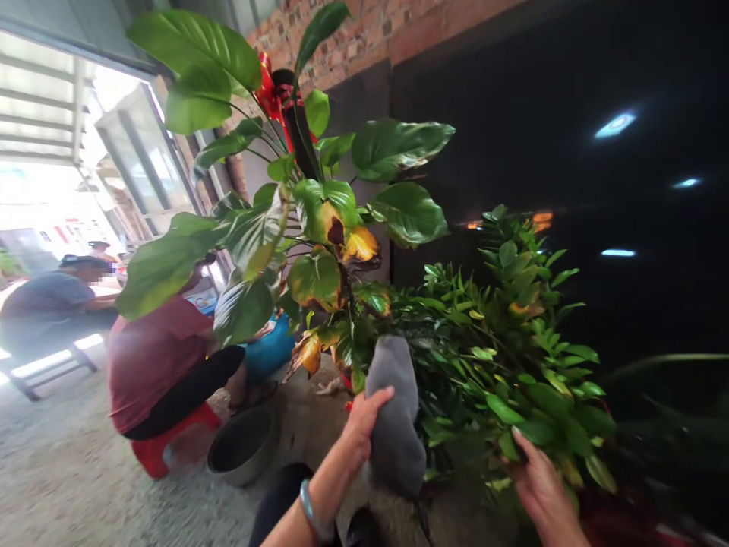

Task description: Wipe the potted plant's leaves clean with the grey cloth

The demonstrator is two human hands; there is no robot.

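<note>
My left hand (362,425) grips a soft grey cloth (394,414), thumb across its front, and wears a pale bangle at the wrist. The cloth hangs upright in front of a bushy green plant (472,334) with small glossy leaves. At this plant's lower right my right hand (538,479) holds a leaf (508,446), with the thumb on it and the other fingers partly hidden. Behind the cloth rises a tall potted plant (324,205) with large leaves, some of them yellow and brown, around a dark pole (299,129) with a red ribbon (267,95).
On the left a person in a red shirt (159,357) sits on a red plastic stool (171,437). Another person (51,304) sits farther off. A dark basin (242,448) stands on the concrete floor (74,471). A shiny black panel (654,182) fills the right side.
</note>
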